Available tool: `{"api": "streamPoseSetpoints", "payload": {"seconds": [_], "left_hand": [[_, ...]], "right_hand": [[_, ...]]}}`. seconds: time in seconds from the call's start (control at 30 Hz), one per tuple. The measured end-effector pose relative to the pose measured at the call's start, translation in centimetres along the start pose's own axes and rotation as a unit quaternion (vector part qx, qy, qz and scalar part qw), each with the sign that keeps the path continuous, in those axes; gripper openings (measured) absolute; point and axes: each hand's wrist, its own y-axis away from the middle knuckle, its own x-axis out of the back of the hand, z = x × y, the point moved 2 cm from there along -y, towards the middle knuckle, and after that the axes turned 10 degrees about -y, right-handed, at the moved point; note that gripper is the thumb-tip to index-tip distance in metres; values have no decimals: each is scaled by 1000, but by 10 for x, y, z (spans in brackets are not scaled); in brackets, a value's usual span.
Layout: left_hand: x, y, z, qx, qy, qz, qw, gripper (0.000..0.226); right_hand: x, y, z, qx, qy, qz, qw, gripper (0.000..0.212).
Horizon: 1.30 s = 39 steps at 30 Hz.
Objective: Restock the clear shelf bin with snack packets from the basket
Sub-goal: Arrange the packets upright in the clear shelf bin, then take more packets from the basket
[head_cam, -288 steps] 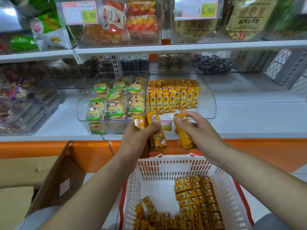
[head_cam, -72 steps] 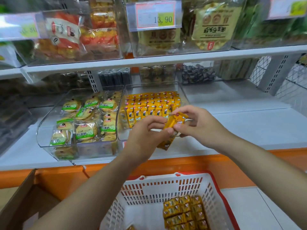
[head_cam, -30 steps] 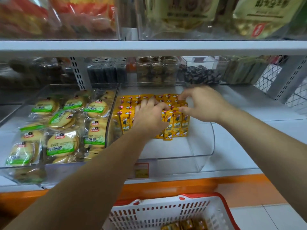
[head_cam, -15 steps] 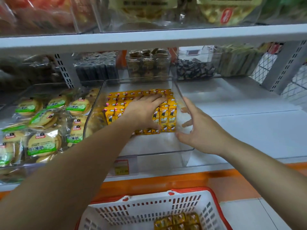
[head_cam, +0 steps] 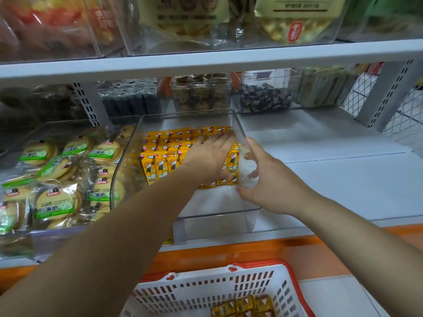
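White shop shelf (head_cam: 332, 179), clear shelf bin (head_cam: 217, 223) sits at its front edge, yellow snack packets (head_cam: 164, 156) stacked toward its back. Left hand (head_cam: 208, 154) lies flat on them, fingers straight; right hand (head_cam: 272, 179) touches the bin's right wall (fingers loosely spread).

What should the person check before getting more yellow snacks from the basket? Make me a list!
1. Left hand free: ok. It lies flat on the yellow snack packets and holds nothing.
2. Right hand free: ok. It rests against the right wall of the clear plastic shelf bin and holds nothing.
3. Room in the bin: ok. Bare floor shows in front of the rows.
4. Rows tidy: cannot tell. The left hand covers part of them.
5. Stock in the white plastic basket: ok. Some spare packets show in it.
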Motion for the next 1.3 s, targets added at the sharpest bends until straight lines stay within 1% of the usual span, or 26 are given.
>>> {"api": "streamPoseSetpoints", "payload": {"seconds": [0.07,0.13,0.23,0.3,0.37,0.43,0.5,0.57,0.67,0.77,0.87,0.93,1.0,1.07,1.13,1.2,1.23,1.3], "left_hand": [[1,1,1,-2,-8,-11,1000,115],[10,5,1,-5,10,-24,1000,114],[40,17,-2,6,87,-28,996,100],[64,40,-6,21,147,-10,989,87],[84,79,-10,24,181,14,983,72],[93,129,-11,21,200,30,979,54],[94,181,-8,20,239,15,971,42],[87,223,-1,18,269,-20,963,33],[57,262,20,7,268,-85,960,27],[8,288,46,-3,240,-169,956,28],[-57,313,72,15,234,-260,937,33],[-99,327,88,35,248,-301,920,35],[-136,337,104,67,277,-322,903,37],[-171,342,122,105,321,-336,879,42],[-201,343,139,147,366,-345,852,48],[-227,339,153,183,406,-337,829,54],[-237,333,160,193,421,-326,824,56],[-253,318,170,200,441,-289,826,60]], "right_hand": [[1,0,0,-12,10,2,1000,105],[3,1,-3,-28,46,-3,999,105],[7,1,-13,-41,172,8,984,102],[9,5,-27,-30,261,25,964,94],[13,14,-44,-13,312,36,949,82],[15,28,-59,16,320,48,946,69],[13,49,-73,54,295,49,953,56],[3,72,-79,74,258,16,963,45],[-27,109,-69,56,223,-79,970,36],[-68,140,-38,-7,201,-191,961,30],[-113,169,7,-83,162,-280,943,24],[-141,184,37,-126,132,-305,935,23],[-166,195,65,-166,106,-317,928,26],[-187,203,92,-207,82,-301,927,38],[-202,207,116,-248,61,-269,929,47],[-213,213,134,-294,53,-247,922,58],[-218,217,140,-315,51,-239,917,63],[-226,224,146,-335,54,-230,912,72]]}}
